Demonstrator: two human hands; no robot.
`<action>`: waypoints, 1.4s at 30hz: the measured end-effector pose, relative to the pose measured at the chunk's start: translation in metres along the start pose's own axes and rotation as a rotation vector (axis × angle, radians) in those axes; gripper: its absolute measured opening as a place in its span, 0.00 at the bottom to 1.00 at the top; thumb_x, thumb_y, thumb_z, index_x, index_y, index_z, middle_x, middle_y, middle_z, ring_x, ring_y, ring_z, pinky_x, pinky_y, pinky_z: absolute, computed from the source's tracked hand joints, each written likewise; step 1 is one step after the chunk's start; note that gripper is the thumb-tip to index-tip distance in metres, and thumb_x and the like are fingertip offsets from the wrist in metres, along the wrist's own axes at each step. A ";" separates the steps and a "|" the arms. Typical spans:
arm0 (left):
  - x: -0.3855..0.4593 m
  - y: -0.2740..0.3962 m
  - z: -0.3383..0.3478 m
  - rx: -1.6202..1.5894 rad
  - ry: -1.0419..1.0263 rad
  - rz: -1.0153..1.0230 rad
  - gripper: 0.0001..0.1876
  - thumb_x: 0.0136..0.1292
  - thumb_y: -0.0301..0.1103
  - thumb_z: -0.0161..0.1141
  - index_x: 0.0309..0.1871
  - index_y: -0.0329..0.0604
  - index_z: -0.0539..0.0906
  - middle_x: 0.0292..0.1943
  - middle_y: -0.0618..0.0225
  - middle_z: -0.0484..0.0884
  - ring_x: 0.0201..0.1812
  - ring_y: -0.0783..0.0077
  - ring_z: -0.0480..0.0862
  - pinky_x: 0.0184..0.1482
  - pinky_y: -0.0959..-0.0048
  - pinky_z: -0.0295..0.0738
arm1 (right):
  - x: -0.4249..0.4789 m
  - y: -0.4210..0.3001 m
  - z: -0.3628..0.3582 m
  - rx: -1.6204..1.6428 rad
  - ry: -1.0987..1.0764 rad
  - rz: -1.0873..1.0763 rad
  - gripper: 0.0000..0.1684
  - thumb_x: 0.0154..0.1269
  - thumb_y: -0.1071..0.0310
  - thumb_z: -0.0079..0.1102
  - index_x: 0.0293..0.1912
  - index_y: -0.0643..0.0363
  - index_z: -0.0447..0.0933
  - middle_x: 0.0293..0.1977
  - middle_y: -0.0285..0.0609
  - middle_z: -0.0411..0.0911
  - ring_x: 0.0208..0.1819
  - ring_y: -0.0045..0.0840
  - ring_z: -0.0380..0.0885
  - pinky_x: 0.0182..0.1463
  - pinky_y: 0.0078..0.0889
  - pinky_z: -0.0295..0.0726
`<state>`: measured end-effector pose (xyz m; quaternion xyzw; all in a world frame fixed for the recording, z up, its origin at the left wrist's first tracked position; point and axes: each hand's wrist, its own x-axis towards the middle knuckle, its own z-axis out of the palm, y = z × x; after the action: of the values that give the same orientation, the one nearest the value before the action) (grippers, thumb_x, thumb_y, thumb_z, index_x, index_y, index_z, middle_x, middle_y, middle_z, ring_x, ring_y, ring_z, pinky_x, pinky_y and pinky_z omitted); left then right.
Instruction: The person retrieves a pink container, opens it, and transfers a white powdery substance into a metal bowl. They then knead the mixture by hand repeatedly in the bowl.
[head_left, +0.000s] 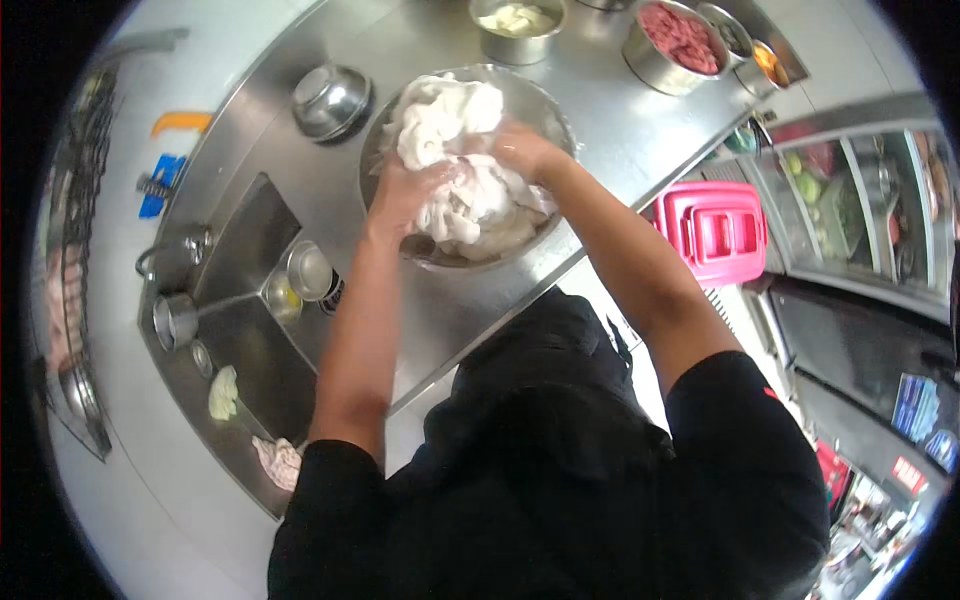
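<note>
A large steel basin stands on the metal counter before me. It holds a heap of soft, wet, folded white material; I cannot tell whether this is food or cloth. My left hand grips the heap from its left side, fingers over the folds. Slightly blurred, my right hand grasps it from the right, its fingertips partly hidden among the folds. More of the white stuff lies low in the basin, beneath and between my hands.
An upturned steel bowl sits left of the basin. Beyond are steel pots of pale pieces and red meat. Left is a sink with small cups by it. A pink lidded bin stands right, below the counter edge.
</note>
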<state>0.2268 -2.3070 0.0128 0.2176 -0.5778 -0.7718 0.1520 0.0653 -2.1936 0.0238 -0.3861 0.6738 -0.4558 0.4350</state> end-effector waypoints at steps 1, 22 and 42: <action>-0.002 0.019 0.005 0.096 0.032 0.044 0.28 0.53 0.23 0.69 0.59 0.33 0.74 0.51 0.61 0.81 0.48 0.72 0.82 0.51 0.74 0.78 | 0.000 -0.003 -0.002 -0.123 0.010 -0.056 0.42 0.59 0.47 0.64 0.64 0.65 0.68 0.58 0.53 0.74 0.60 0.36 0.71 0.67 0.36 0.64; 0.007 -0.040 -0.025 -0.030 0.428 -0.241 0.38 0.59 0.34 0.62 0.72 0.42 0.59 0.59 0.60 0.74 0.57 0.67 0.76 0.58 0.69 0.72 | 0.105 0.040 -0.038 0.366 -0.311 0.328 0.40 0.67 0.43 0.52 0.67 0.63 0.62 0.62 0.47 0.72 0.60 0.35 0.74 0.66 0.43 0.68; -0.090 -0.036 0.088 1.300 0.758 0.161 0.32 0.52 0.22 0.55 0.65 0.51 0.73 0.69 0.53 0.62 0.72 0.45 0.58 0.72 0.54 0.57 | 0.043 0.013 -0.022 -0.817 -0.542 -0.862 0.30 0.54 0.71 0.63 0.59 0.56 0.70 0.49 0.52 0.79 0.50 0.45 0.79 0.65 0.47 0.70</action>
<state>0.2596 -2.1798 0.0136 0.4712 -0.8389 -0.1346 0.2371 0.0294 -2.2234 0.0054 -0.8573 0.4437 -0.1832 0.1860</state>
